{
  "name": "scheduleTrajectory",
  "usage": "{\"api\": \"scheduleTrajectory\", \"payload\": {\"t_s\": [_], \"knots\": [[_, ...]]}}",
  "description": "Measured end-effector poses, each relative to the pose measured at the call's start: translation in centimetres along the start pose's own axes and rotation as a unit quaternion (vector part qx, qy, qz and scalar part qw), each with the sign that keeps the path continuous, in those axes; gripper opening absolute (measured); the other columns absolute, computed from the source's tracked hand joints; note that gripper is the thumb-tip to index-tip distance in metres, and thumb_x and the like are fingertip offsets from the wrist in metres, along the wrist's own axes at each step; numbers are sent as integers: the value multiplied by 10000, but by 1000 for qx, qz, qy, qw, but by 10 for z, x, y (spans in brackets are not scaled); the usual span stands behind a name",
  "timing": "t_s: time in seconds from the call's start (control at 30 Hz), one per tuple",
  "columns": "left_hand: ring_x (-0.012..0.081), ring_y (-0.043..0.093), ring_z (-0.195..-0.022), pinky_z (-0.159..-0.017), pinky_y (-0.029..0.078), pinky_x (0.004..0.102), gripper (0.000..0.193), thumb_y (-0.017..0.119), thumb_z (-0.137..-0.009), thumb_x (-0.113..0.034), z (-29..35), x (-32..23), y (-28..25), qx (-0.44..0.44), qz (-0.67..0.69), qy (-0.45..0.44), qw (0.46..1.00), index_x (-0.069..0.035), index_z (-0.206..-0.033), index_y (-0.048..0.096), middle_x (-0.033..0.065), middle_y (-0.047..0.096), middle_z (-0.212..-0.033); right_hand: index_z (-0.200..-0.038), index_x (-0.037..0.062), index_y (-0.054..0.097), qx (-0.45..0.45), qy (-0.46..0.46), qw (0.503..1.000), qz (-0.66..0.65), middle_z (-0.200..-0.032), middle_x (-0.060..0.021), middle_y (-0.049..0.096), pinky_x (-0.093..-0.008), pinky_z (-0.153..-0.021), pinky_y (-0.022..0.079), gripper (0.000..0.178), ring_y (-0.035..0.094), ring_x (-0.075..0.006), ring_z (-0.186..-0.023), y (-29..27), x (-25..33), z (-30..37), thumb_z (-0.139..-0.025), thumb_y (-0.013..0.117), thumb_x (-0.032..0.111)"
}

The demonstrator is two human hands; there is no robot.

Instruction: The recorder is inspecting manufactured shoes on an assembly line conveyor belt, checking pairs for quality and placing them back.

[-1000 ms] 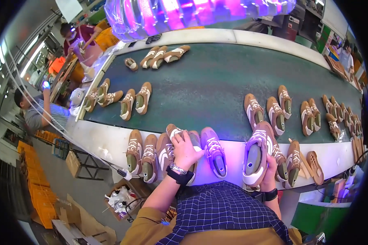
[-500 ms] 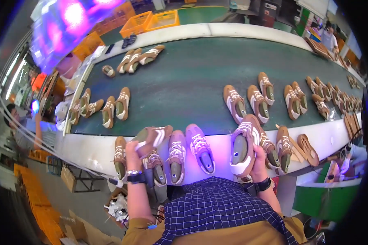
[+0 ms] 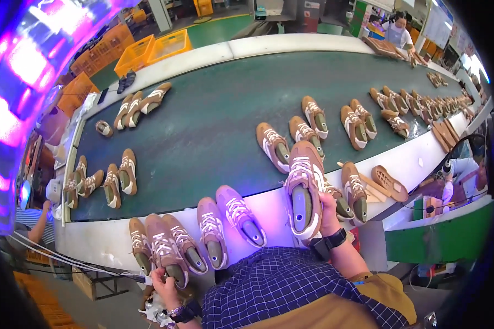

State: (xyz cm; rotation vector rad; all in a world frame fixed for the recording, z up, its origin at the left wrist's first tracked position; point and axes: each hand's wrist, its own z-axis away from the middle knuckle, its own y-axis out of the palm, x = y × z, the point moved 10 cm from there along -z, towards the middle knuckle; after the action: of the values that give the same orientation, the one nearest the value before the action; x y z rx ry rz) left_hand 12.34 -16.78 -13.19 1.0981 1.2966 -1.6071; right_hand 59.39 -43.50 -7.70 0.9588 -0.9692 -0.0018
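My right hand (image 3: 329, 215) grips a brown sneaker (image 3: 303, 189) with white laces and sole by its right side and heel, toe pointing away, above the white table edge. My left hand (image 3: 166, 286) pinches the heel of another brown sneaker (image 3: 162, 244), which sits toe-away between two similar sneakers at the left. Two more sneakers, the inner one (image 3: 211, 230) and its neighbour (image 3: 240, 215), rest on the white ledge under purple light. Beyond my right hand, a sneaker (image 3: 354, 189) and a partly hidden one lie on the ledge. Olive insoles show inside the shoes.
A green conveyor belt (image 3: 203, 137) carries several more sneakers at left, centre and far right. On the right ledge lie a brown sole (image 3: 389, 183) and flat tan pieces. Yellow crates (image 3: 170, 45) stand beyond the belt. Co-workers are at the far right and left edges.
My view has swung to the right. The sneaker in my left hand, tilted sideways before, now points toe-away among the left sneakers, and my hand has moved to its heel. My right hand keeps its sneaker.
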Motion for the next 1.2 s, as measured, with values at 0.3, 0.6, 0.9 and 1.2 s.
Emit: {"api": "scheduleTrajectory", "payload": {"t_s": [0.3, 0.6, 0.9, 1.2], "knots": [[289, 507, -1014, -900, 387, 386, 402, 609, -724, -102, -2, -172, 81, -15, -177, 178, 968, 29, -1086, 492, 160, 534, -1030, -1150, -29, 539, 15, -38, 994, -102, -1069, -124, 624, -318, -839, 500, 484, 618, -202, -935, -49, 23, -3, -867, 517, 363], [270, 485, -1121, -920, 419, 410, 723, 688, -764, -304, 8, -187, 443, 492, -132, -38, 860, 23, -1302, 333, 193, 445, -1267, -1111, -38, 577, -65, -126, 986, -93, -1044, -114, 635, -318, -823, 497, 452, 622, -207, -906, -107, 51, 35, -849, 503, 323], [330, 484, -1183, -984, 409, 346, 1099, 851, -544, -232, -50, -86, 594, 295, -180, -130, 930, 23, -1374, 178, 251, 435, -1302, -1268, -25, 444, -93, -115, 980, -132, -1174, -135, 568, -344, -905, 467, 680, 580, -238, -1023, -150, 70, 58, -711, 646, 310], [306, 603, -940, -811, 520, 455, 483, 587, -703, -24, -57, -82, 573, 460, 326, -360, 743, -29, -1165, 449, 122, 576, -1055, -1329, -9, 372, -62, -94, 989, -94, -1254, -126, 513, -352, -961, 423, 815, 531, -235, -1112, -128, 78, 40, -687, 707, 362]]}}
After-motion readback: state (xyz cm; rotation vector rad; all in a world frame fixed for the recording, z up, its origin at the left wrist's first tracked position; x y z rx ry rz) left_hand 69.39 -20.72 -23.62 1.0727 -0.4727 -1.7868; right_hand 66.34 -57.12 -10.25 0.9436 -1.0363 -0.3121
